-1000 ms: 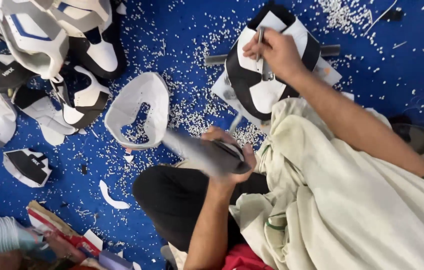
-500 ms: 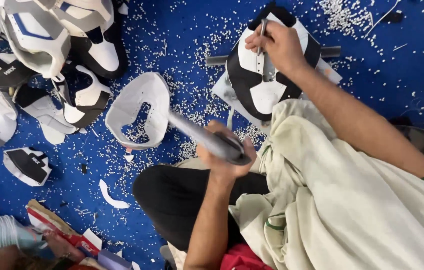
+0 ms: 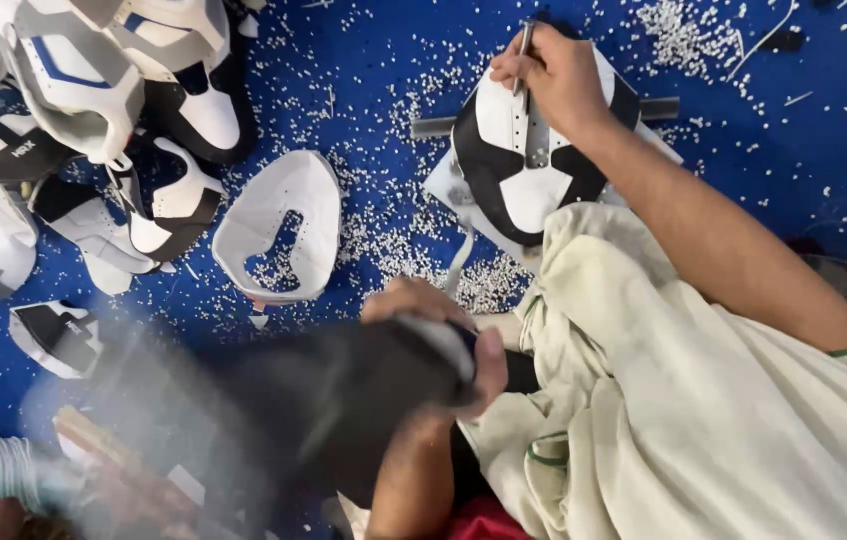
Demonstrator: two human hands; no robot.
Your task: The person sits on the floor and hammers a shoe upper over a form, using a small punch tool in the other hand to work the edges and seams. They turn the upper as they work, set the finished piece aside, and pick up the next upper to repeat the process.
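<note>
— What have you got hold of there?

— My right hand pinches a thin metal punch, upright on the black-and-white shoe upper, which lies over a metal bar on the blue floor. My left hand, nearer me than that upper, is closed around a blurred grey striking tool.

— How does the upper handle?

— Light and floppy, I'd judge; it needs pinning flat. The punch looks stiff and slim, best gripped low on the shaft.

— Any containers?

— None I can see. White punched bits lie loose around the upper; more uppers are piled to its left, with a flat white cut piece between.
</note>
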